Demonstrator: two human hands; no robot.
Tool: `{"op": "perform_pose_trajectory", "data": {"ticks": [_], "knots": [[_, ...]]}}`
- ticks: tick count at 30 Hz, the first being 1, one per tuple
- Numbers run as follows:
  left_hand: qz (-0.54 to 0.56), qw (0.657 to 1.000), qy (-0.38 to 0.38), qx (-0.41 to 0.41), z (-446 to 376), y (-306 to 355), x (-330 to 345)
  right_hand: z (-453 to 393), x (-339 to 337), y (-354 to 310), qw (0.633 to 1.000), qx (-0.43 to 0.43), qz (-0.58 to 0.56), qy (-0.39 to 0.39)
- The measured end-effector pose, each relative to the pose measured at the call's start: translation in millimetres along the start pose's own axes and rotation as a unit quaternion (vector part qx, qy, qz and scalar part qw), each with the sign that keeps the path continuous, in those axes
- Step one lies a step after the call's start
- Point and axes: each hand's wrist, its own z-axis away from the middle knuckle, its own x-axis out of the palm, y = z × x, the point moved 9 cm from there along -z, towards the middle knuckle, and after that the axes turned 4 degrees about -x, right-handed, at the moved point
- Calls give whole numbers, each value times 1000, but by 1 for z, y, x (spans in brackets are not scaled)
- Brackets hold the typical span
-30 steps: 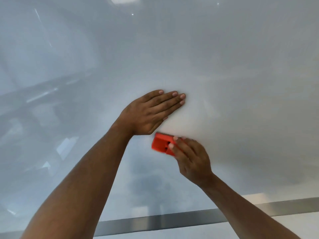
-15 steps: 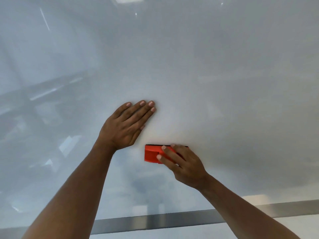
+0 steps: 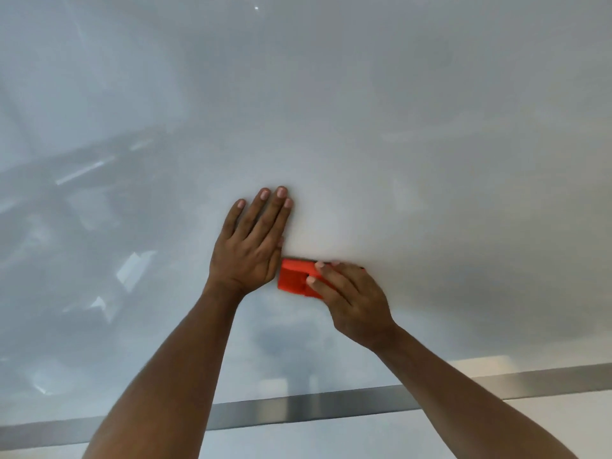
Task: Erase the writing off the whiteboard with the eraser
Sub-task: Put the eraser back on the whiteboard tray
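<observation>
Against the whiteboard (image 3: 397,111), near its lower middle, the orange eraser (image 3: 293,278) is gripped by the right hand (image 3: 351,299), whose fingers are curled over the eraser's back while its face is pressed to the glossy surface. Just beside it, touching or nearly touching the eraser's left end, the left hand (image 3: 251,246) is laid flat on the board, fingers straight and held close together, nothing pinched. Outward from the hands, only reflections of the room are seen on the board; no writing can be made out, though faint marks could be lost in the glare. Below, a metal rail (image 3: 314,410) is run along the board's lower edge.

Several risks may be judged. The eraser's travel leftward is blocked by the flat palm, so a stroke that way could be jammed. Smears could be left by the bare palm on the wiped area. Faint residue could be missed because of glare.
</observation>
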Motion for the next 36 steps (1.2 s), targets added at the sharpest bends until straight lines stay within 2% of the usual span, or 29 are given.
{"op": "perform_pose_trajectory", "data": {"ticks": [3, 8, 14, 18, 23, 29, 33, 36], "knots": [[7, 1000, 2, -5, 12, 7, 1, 16, 14, -17, 989, -105, -47, -92], [50, 997, -26, 45, 40, 30, 0, 33, 18, -20, 983, -82, -104, -125], [121, 978, -120, 121, 94, 76, 2, 60, 21, -31, 972, -91, -132, -174], [192, 950, -201, 144, 131, 104, 8, 71, 20, -29, 970, -78, -134, -189], [234, 933, -249, 116, 154, 118, 12, 86, 19, -25, 961, -77, -129, -234], [219, 925, -288, 113, 164, 138, 17, 105, 18, -25, 950, -55, -145, -269], [228, 910, -333, 95, 174, 156, 22, 123, 21, -20, 933, -12, -173, -314], [229, 899, -365, 80, 183, 170, 26, 142, 20, -20, 924, -17, -162, -346]]}}
